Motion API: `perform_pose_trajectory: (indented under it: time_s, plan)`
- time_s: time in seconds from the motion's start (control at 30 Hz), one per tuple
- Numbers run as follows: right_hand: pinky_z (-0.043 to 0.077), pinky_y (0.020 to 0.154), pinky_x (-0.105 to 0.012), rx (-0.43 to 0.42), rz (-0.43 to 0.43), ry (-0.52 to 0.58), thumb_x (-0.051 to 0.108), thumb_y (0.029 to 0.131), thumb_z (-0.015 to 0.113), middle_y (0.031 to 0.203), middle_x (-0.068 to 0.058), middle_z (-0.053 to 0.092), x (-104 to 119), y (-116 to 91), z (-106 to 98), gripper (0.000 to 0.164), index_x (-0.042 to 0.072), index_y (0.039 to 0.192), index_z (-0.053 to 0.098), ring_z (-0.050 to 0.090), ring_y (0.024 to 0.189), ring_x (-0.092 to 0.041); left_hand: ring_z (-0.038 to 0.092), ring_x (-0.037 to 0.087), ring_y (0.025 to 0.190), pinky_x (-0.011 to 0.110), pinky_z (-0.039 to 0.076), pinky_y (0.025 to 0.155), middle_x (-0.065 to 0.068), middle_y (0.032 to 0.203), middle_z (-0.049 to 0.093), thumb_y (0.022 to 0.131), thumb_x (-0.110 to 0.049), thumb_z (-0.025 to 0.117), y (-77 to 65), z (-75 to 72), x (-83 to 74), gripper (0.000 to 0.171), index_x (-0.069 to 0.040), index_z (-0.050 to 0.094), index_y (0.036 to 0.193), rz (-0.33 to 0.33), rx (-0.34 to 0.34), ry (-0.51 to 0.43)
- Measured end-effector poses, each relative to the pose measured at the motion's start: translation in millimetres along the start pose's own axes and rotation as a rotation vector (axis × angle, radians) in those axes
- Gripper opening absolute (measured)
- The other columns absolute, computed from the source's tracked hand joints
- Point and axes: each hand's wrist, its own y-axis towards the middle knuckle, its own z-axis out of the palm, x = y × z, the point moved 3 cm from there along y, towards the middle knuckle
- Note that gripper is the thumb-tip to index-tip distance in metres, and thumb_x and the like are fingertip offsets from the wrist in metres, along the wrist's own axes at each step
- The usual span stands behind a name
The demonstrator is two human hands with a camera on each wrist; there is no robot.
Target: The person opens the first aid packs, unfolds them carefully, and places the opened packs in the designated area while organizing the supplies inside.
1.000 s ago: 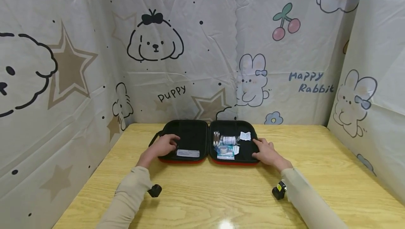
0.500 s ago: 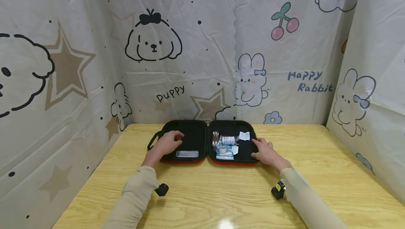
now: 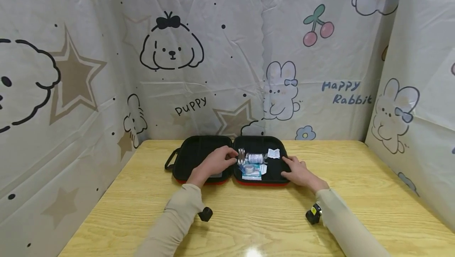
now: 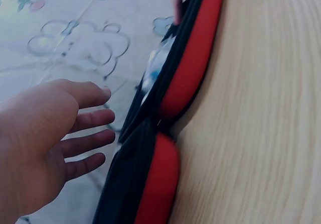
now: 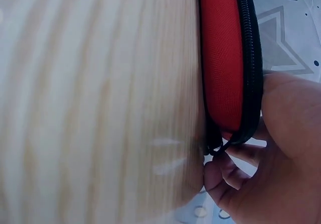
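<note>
A red and black zippered first-aid case (image 3: pixel 277 170) lies spread out flat on the table. Its right half holds a pack of cotton swabs (image 3: pixel 241 156), a wrapped bandage roll (image 3: pixel 255 158), a tape roll (image 3: pixel 249 169) on blue-white packets and a small white packet (image 3: pixel 273 153). My left hand (image 3: pixel 217 160) is over the hinge side, fingertips close to the swabs; in the left wrist view its fingers (image 4: pixel 90 142) are spread loosely, holding nothing. My right hand (image 3: pixel 298 172) grips the case's right edge, fingers curled at the zipper rim in the right wrist view.
A pale flat packet (image 3: pixel 216 175) in the left half is mostly hidden beneath my left arm. The case's carry handle (image 3: pixel 171 160) sticks out at the left. A printed cloth backdrop (image 3: pixel 199 87) rises right behind the wooden table (image 3: pixel 256 217).
My left hand has moved right, from above the left half of the case to the hinge beside the swabs. My right hand stays at the right edge.
</note>
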Motion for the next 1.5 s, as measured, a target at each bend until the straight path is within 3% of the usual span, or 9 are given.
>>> perform_pose_trajectory:
  time_s: [0.13,0.27,0.53,0.83,1.1,1.33,1.5]
  plan:
    - [0.034,0.104,-0.063,0.002,-0.004,0.001,0.022,0.093,0.060,0.150,-0.035,0.030,0,1,1,0.067,-0.006,0.149,0.036,0.038,0.119,-0.051,0.061,0.015,0.097,0.035,0.052,0.089,0.001,0.108,0.065,0.100,-0.024,0.059,8.5,12.0,-14.0,0.027,-0.012,0.068,0.122,0.045,0.027,0.051]
    - [0.034,0.104,-0.062,-0.002,-0.009,0.001,0.022,0.092,0.062,0.150,-0.035,0.030,1,2,3,0.069,-0.006,0.149,0.037,0.039,0.119,-0.051,0.060,0.015,0.097,0.034,0.052,0.089,0.000,0.109,0.064,0.099,-0.029,0.060,13.5,19.6,-23.6,0.030,-0.014,0.068,0.124,0.034,0.030,0.097]
    - [0.034,0.104,-0.062,-0.006,-0.006,0.001,0.022,0.091,0.062,0.150,-0.034,0.030,-4,4,5,0.069,-0.005,0.150,0.036,0.038,0.120,-0.051,0.062,0.014,0.106,0.035,0.050,0.096,-0.002,0.120,0.068,0.094,-0.046,0.064,16.5,37.3,-27.0,0.041,-0.021,0.068,0.126,0.038,0.079,0.300]
    - [0.033,0.105,-0.063,0.014,0.018,0.019,0.022,0.091,0.061,0.150,-0.035,0.029,-3,2,5,0.070,-0.004,0.151,0.035,0.037,0.121,-0.052,0.062,0.014,0.107,0.039,0.043,0.098,-0.004,0.120,0.070,0.090,-0.041,0.071,11.4,42.4,-28.5,0.042,-0.022,0.069,0.127,0.013,0.084,0.273]
    - [0.034,0.103,-0.063,0.017,0.017,0.028,0.023,0.091,0.062,0.150,-0.035,0.028,-2,1,4,0.071,-0.005,0.151,0.035,0.037,0.119,-0.052,0.055,0.018,0.112,0.043,0.038,0.106,-0.001,0.125,0.067,0.090,-0.039,0.072,2.5,30.3,-15.5,0.042,-0.020,0.069,0.128,0.029,0.014,0.138]
    - [0.034,0.104,-0.063,0.008,0.025,0.020,0.023,0.091,0.062,0.151,-0.035,0.028,-6,0,3,0.071,-0.005,0.150,0.035,0.037,0.120,-0.051,0.049,0.018,0.101,0.039,0.046,0.091,0.001,0.116,0.064,0.091,-0.035,0.072,-10.8,4.0,4.4,0.037,-0.018,0.071,0.123,0.028,-0.085,0.025]
    - [0.033,0.105,-0.064,0.012,0.027,0.033,0.024,0.092,0.061,0.152,-0.034,0.027,-5,1,1,0.071,-0.003,0.152,0.034,0.035,0.122,-0.051,0.050,0.019,0.103,0.040,0.048,0.093,0.000,0.116,0.064,0.090,-0.034,0.073,-20.6,-14.2,20.3,0.035,-0.017,0.071,0.121,-0.020,-0.135,0.005]
